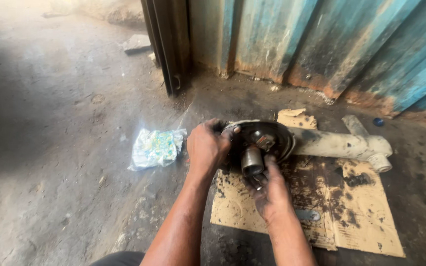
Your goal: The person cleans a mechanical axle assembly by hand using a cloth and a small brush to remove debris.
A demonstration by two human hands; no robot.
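Left hand [207, 146] clamped on rim of round black greasy metal hub plate [267, 135]; right hand [272, 192] pinching grey steel stub shaft [252, 160] at centre. Assembly lies on oil-stained brown cardboard sheet [361, 207], joined to dirty white axle tube [341, 145]. Best: steady rim firmly, pull shaft straight, mind slippery grease.

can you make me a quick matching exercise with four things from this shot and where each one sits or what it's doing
Things:
1. left hand
2. right hand
3. plastic bag
4. stained cardboard sheet

Places or states:
A. flat under the axle part
B. grips the round plate's rim
C. lies on bare floor, left of the hands
D. at the metal hub

Pairs: 1-B, 2-D, 3-C, 4-A
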